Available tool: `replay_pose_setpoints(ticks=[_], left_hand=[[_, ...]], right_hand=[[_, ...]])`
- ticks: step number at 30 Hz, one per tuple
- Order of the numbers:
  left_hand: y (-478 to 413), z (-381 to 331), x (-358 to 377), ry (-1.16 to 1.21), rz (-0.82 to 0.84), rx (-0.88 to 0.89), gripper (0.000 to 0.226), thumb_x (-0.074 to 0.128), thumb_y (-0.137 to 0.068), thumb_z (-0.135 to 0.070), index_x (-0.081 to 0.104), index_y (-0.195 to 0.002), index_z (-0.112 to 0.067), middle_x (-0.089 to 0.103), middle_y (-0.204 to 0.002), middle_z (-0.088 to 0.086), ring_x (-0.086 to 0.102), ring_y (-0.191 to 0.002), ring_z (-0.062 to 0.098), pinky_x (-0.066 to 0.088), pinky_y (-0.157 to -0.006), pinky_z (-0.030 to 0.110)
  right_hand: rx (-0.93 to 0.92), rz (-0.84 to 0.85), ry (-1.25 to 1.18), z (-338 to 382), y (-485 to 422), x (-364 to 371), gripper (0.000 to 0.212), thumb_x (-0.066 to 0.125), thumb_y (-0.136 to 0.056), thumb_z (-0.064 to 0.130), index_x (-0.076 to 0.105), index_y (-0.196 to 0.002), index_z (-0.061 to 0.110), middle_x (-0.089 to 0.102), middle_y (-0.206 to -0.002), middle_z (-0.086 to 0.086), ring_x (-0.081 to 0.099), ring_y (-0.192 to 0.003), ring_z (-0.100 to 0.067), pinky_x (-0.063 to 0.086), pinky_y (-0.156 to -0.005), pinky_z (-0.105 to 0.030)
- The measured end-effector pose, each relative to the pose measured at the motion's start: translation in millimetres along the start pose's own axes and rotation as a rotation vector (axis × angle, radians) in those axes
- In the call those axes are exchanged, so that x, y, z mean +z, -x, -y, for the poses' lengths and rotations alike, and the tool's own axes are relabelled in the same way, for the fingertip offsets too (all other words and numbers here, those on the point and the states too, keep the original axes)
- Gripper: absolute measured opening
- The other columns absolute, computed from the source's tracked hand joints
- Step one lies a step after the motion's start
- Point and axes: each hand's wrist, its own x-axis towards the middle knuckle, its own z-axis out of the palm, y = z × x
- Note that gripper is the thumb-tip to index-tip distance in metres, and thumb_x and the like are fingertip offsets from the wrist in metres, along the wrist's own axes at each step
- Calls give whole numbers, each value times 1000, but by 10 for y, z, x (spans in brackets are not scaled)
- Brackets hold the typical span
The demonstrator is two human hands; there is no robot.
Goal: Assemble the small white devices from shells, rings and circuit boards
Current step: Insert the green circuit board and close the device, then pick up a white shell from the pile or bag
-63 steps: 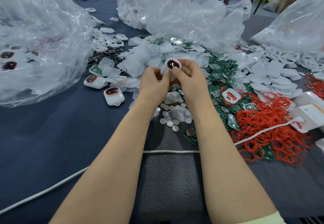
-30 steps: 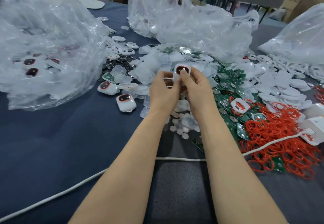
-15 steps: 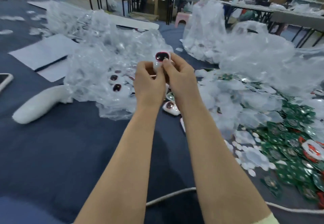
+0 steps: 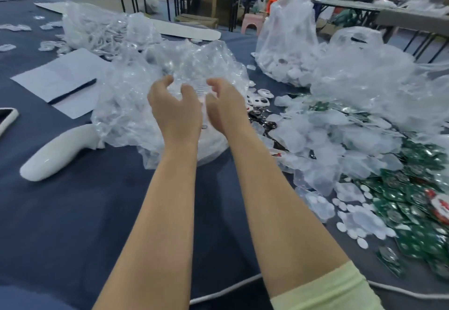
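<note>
My left hand [image 4: 173, 110] and my right hand [image 4: 224, 105] hover side by side over the crumpled clear plastic bag [image 4: 136, 91] at the table's middle. Both have loosely curled fingers and hold nothing. The white device is no longer in view. Green circuit boards [image 4: 413, 212] lie heaped at the right, with round white stickers [image 4: 359, 224] in front of them. Translucent film pieces [image 4: 323, 139] spread between the bag and the boards. White shell parts [image 4: 263, 96] lie just right of my right hand.
A white curved handle-like object [image 4: 58, 152] lies at the left on the blue table cloth [image 4: 73, 212]. Sheets of paper [image 4: 58, 76] sit behind it. More clear bags of parts [image 4: 289, 42] stand at the back. A white cord [image 4: 226, 292] runs across the near edge.
Both hands held a white device with a red ring and carried it left toward the bag. Now the device is gone from my hands, and their fingers have spread apart over the bag.
</note>
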Motion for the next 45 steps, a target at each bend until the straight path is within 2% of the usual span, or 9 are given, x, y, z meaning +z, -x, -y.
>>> replay_pose_setpoints(ticks=[5, 10, 18, 24, 27, 32, 37, 40, 45], left_hand=[[321, -191, 302, 213, 113, 92, 15, 45, -97, -7, 56, -105, -13, 65, -98, -2, 64, -86, 0, 51, -78, 17], [661, -140, 735, 244, 416, -106, 15, 44, -97, -6, 56, -94, -15, 67, -79, -2, 65, -62, 5, 53, -62, 21], [606, 229, 853, 190, 315, -373, 22, 41, -93, -5, 57, -107, -11, 55, -94, 3, 49, -89, 17, 46, -81, 36], [327, 242, 745, 107, 29, -225, 48, 42, -96, -12, 30, -142, -6, 36, -143, 5, 44, -125, 20, 37, -106, 27], [244, 211, 770, 162, -33, -154, 39, 43, -95, -9, 35, -133, -9, 38, -131, 5, 52, -101, 6, 44, -83, 8], [136, 183, 944, 218, 70, -171, 28, 41, -96, -11, 40, -124, -14, 48, -117, -1, 59, -113, 23, 48, -100, 43], [0, 235, 1100, 200, 99, -189, 16, 44, -95, -10, 53, -107, -15, 60, -112, 4, 63, -106, 22, 49, -98, 45], [-55, 287, 1169, 191, 104, -203, 14, 45, -95, -9, 54, -103, -17, 62, -110, 4, 63, -104, 19, 50, -97, 41], [-91, 317, 1219, 196, 122, -220, 15, 45, -93, -9, 53, -102, -19, 62, -114, 6, 62, -107, 20, 50, -97, 40]], right_hand=[[70, -431, -2, -540, 130, -771, 26, 46, -89, 4, 68, -102, 11, 70, -102, -8, 64, -100, -25, 47, -93, -35], [264, -215, 278, -1042, 351, -1247, 28, 50, -87, 6, 68, -107, 14, 69, -110, -7, 61, -104, -24, 48, -90, -30], [12, -220, 239, -995, 364, -1004, 31, 45, -89, 3, 70, -105, 11, 71, -105, -5, 63, -101, -20, 48, -91, -32], [1, -141, 229, -926, 7, -712, 38, 38, -92, 2, 63, -119, 12, 66, -116, -6, 57, -110, -21, 45, -94, -31], [36, -132, 269, -938, -240, -580, 40, 39, -90, 0, 62, -121, 13, 65, -118, -7, 56, -112, -22, 43, -91, -29], [71, -62, 325, -953, -617, -380, 44, 40, -90, 1, 54, -130, 12, 56, -133, -9, 50, -123, -27, 40, -95, -32], [101, 94, 406, -1047, -960, -211, 43, 50, -91, 17, 50, -134, 20, 50, -137, -8, 47, -126, -28, 42, -103, -39], [139, 206, 641, -1042, -1083, -164, 35, 47, -92, 28, 55, -126, 23, 55, -131, -6, 49, -121, -31, 43, -100, -44], [187, -2, 437, -992, -1074, -233, 25, 42, -95, 20, 62, -88, 6, 61, -114, -17, 55, -106, -34, 45, -89, -38]])
